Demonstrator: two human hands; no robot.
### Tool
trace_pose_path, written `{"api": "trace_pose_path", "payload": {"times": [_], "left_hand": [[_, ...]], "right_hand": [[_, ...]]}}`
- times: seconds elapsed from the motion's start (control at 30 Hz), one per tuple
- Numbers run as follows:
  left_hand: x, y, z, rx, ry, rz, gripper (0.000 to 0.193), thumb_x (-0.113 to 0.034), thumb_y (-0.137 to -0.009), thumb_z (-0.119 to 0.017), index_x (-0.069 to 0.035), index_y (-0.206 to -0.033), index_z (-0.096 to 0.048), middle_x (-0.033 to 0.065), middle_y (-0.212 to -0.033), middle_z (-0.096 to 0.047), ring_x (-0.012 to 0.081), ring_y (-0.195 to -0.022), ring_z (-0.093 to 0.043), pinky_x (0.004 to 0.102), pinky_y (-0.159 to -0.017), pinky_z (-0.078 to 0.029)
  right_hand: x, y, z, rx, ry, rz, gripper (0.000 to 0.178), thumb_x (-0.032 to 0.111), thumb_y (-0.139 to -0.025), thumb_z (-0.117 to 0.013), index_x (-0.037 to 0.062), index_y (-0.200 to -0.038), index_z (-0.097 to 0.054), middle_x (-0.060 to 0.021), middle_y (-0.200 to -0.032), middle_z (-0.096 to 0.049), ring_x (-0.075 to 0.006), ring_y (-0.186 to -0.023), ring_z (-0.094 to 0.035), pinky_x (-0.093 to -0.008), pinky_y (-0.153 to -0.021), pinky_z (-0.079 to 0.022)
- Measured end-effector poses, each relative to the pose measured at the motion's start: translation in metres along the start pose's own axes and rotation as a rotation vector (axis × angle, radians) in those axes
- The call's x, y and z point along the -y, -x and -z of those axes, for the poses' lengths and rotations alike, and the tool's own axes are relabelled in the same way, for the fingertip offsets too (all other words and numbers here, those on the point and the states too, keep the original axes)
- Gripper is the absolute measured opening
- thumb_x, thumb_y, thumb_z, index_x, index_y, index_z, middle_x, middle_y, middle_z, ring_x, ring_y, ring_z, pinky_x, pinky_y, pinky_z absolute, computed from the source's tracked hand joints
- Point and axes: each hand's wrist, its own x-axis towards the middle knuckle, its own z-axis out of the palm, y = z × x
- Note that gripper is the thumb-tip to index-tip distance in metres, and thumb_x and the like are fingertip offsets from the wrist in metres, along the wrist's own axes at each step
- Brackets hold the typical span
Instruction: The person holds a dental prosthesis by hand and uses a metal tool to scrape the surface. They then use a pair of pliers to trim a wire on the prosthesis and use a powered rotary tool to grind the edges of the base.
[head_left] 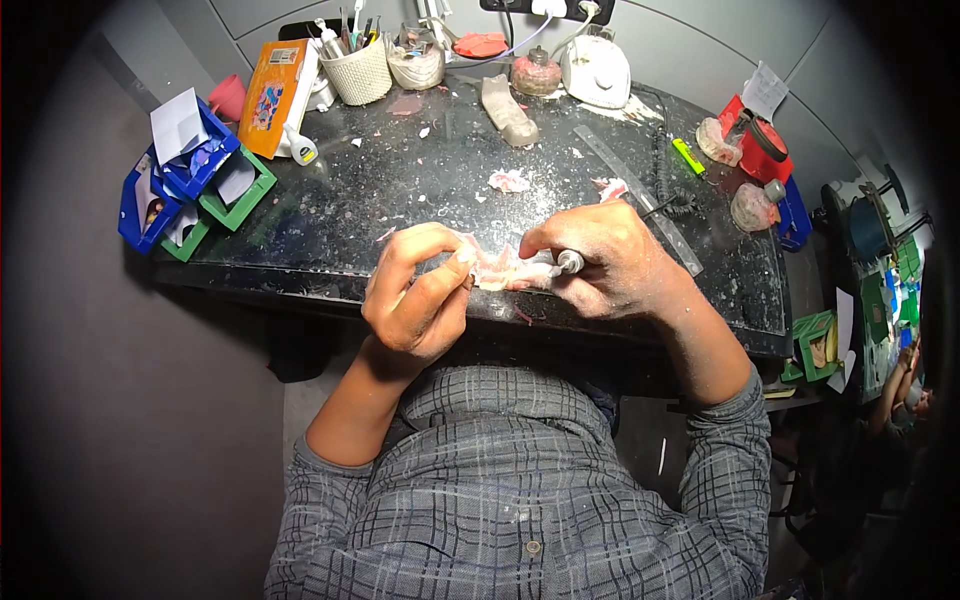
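My left hand (415, 290) pinches the left end of a pale pink and whitish denture-like piece (495, 268) just above the front edge of the dusty black table (420, 185). Its fingers are bent, with thumb and fingertips on the piece. Curled round a rotary handpiece (570, 262), my right hand (625, 255) is at the piece's right side; the grey metal end shows between thumb and fingers. Whether the working tip touches the piece is hard to tell. Farther back lies a pink and white scrap (508, 181).
A steel ruler (640, 195) and coiled black cord (675, 207) lie right, near a yellow highlighter (688, 156) and plaster models (752, 207). Blue and green bins (238, 190) stand left. Behind are a tool cup (358, 75) and grey block (508, 112). Another person (915, 400) is far right.
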Motion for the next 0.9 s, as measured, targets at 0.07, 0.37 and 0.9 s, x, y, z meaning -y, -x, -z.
{"api": "trace_pose_path", "payload": {"times": [0.07, 0.37, 0.9], "left_hand": [[0.001, 0.0, 0.002, 0.008, 0.003, -0.029, 0.046, 0.023, -0.071, -0.072, -0.001, -0.109, -0.067, 0.0169, -0.102, -0.066, 0.0322, -0.093, -0.069, 0.0398, -0.081, -0.06], [-0.018, -0.011, 0.0, -0.011, 0.248, 0.096, 0.039, 0.01, -0.079, -0.078, 0.0, -0.115, -0.066, 0.0205, -0.13, -0.055, 0.0245, -0.101, -0.067, 0.0361, -0.087, -0.058], [-0.027, -0.004, -0.009, -0.093, 0.692, 0.747, 0.033, 0.006, -0.095, -0.069, 0.013, -0.127, -0.062, 0.0208, -0.109, -0.074, 0.0232, -0.098, -0.075, 0.0334, -0.088, -0.062]], "right_hand": [[0.001, 0.0, 0.0, -0.009, 0.0, 0.004, 0.03, 0.003, -0.07, -0.075, 0.0037, -0.1, -0.071, -0.0148, -0.081, -0.071, -0.0332, -0.073, -0.073, -0.0389, -0.067, -0.059], [-0.002, 0.002, 0.003, -0.079, 0.062, -0.004, 0.05, 0.002, -0.067, -0.069, 0.0044, -0.117, -0.071, -0.0158, -0.09, -0.074, -0.0332, -0.082, -0.075, -0.0384, -0.072, -0.06], [0.019, -0.006, -0.002, -0.105, 0.076, -0.094, 0.028, 0.026, -0.084, -0.082, 0.0041, -0.092, -0.066, -0.0148, -0.076, -0.068, -0.0317, -0.066, -0.071, -0.0391, -0.061, -0.055]]}}
